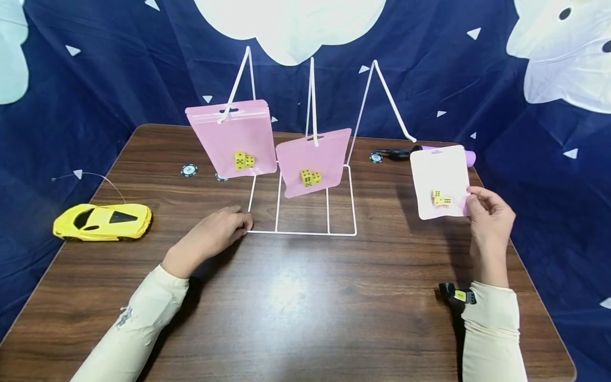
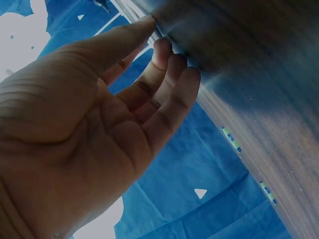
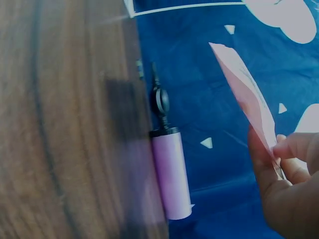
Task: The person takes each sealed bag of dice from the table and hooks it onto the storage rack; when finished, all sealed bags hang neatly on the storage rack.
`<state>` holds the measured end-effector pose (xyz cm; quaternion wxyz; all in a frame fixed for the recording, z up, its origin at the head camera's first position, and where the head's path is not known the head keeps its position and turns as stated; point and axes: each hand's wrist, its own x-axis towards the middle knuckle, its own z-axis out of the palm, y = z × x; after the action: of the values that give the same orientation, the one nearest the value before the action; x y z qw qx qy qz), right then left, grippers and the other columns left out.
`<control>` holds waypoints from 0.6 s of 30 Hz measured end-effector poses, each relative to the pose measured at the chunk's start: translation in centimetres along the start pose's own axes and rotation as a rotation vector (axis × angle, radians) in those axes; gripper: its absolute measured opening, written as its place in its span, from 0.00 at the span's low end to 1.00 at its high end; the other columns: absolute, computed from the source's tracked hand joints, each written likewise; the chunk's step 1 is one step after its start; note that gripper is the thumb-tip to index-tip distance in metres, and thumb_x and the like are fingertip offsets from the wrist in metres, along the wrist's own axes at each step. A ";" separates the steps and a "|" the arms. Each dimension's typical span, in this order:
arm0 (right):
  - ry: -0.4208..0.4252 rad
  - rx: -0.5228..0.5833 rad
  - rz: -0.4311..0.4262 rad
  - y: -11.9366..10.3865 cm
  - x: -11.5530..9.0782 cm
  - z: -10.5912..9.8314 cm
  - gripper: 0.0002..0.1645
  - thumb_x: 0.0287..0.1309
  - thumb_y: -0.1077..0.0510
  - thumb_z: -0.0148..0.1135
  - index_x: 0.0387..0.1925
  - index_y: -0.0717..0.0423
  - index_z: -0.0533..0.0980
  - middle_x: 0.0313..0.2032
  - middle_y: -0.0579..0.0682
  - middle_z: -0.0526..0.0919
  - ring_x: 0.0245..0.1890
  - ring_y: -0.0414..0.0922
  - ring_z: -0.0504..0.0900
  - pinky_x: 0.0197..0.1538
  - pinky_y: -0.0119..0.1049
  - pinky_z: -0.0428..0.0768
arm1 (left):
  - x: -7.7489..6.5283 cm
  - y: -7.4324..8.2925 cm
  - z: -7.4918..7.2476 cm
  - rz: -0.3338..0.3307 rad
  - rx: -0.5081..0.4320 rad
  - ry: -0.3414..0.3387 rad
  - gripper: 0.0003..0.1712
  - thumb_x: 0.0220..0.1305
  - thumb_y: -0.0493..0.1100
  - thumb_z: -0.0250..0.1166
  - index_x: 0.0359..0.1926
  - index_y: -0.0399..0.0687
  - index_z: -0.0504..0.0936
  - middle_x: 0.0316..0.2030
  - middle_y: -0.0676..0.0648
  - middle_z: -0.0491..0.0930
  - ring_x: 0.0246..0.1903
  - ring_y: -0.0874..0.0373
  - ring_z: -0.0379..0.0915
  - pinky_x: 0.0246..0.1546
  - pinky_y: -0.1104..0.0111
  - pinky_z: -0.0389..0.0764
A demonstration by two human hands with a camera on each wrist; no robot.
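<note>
A white wire display rack (image 1: 305,233) with three hooked arms stands on the table. My left hand (image 1: 221,229) grips its front left base corner, thumb tip (image 2: 147,22) on the wire and other fingers curled beside it. Two pink pouches hang from hooks: one pouch (image 1: 215,135) on the left arm, another pouch (image 1: 293,159) on the middle arm, each with yellow dice showing on the front. The right arm's hook (image 1: 413,140) bears nothing. Off to the right, my right hand (image 1: 491,220) pinches a third pink pouch (image 1: 439,172) by its lower right edge, raised off the table, dice showing.
A yellow toy car (image 1: 102,223) sits at the table's left. Blue-and-white poker chips (image 1: 189,170) lie near the back. Behind the held pouch lies a purple hand pump (image 3: 172,174) with a black nozzle. Dark blue patterned cloth (image 1: 143,63) surrounds the table.
</note>
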<state>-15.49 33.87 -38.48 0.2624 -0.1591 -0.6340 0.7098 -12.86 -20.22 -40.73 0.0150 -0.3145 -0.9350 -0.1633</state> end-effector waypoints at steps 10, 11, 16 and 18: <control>0.052 0.258 -0.142 -1.7 -1.0 0.0 0.12 0.65 0.80 0.61 0.45 0.77 0.85 0.32 0.55 0.81 0.28 0.43 0.74 0.26 0.25 0.75 | 0.2 -0.2 -0.1 -0.003 -0.004 -0.004 0.15 0.64 0.25 0.74 0.33 0.49 0.81 0.29 0.50 0.73 0.29 0.54 0.72 0.32 0.57 0.78; 0.055 0.282 -0.158 -1.8 -1.1 0.1 0.11 0.65 0.81 0.60 0.45 0.78 0.85 0.31 0.56 0.81 0.27 0.44 0.74 0.26 0.25 0.76 | 0.2 -0.2 -0.1 -0.003 -0.003 -0.005 0.15 0.64 0.25 0.74 0.33 0.49 0.81 0.29 0.50 0.73 0.29 0.54 0.72 0.32 0.57 0.78; 0.063 0.409 -0.204 -2.4 -1.8 0.4 0.12 0.64 0.84 0.57 0.45 0.83 0.82 0.29 0.58 0.78 0.24 0.45 0.72 0.23 0.26 0.73 | 0.1 -0.2 0.0 0.001 0.001 -0.001 0.15 0.63 0.26 0.74 0.34 0.48 0.81 0.29 0.50 0.73 0.28 0.54 0.72 0.32 0.57 0.78; 0.073 0.460 -0.206 -2.7 -2.3 0.7 0.12 0.63 0.85 0.56 0.45 0.84 0.81 0.28 0.58 0.77 0.23 0.45 0.72 0.23 0.26 0.73 | 0.1 -0.2 0.1 0.003 0.002 0.001 0.15 0.64 0.26 0.74 0.34 0.48 0.81 0.29 0.50 0.74 0.28 0.54 0.72 0.32 0.57 0.78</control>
<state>-13.56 32.17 -35.95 0.3852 -0.0552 -0.4588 0.7988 -13.02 -20.32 -40.83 0.0158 -0.3157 -0.9347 -0.1623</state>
